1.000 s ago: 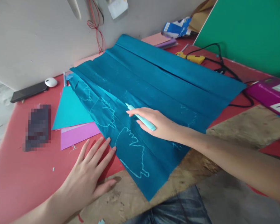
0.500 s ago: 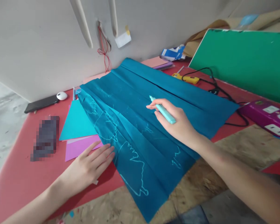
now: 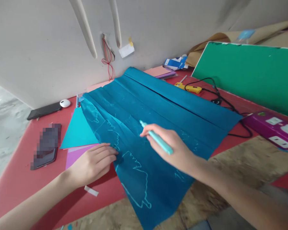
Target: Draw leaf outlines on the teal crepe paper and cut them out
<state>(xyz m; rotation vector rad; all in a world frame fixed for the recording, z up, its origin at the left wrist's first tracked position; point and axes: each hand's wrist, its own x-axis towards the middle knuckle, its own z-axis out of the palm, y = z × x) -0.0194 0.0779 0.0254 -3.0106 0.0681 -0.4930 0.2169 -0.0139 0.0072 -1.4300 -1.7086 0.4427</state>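
A light turquoise marker point(image 3: 160, 142) is gripped between the thumb and fingers of my right hand point(image 3: 171, 145). Its tip points away to the left, over the middle of a large blue cloth point(image 3: 172, 111). Jagged, light chalky outlines show on the cloth, mostly along its left side and near edge. My left hand point(image 3: 96, 163) lies palm down at the cloth's left edge, fingers slightly bent with the tips resting on it; its thumb is hidden. A turquoise sheet point(image 3: 78, 131) and a purple sheet point(image 3: 73, 156) lie partly under the cloth and beside this hand.
A phone point(image 3: 48, 143), a black case point(image 3: 44, 111) and a white mouse-like object point(image 3: 65, 103) lie left on the red tabletop point(image 3: 16, 182). At right are a yellow glue gun point(image 3: 188, 87), a purple power strip point(image 3: 273, 129) and a green board point(image 3: 244, 73).
My right hand has moved left and nearer with the marker. My left fingers have bent more, and a small white strip now shows below that hand. The view has shifted slightly.
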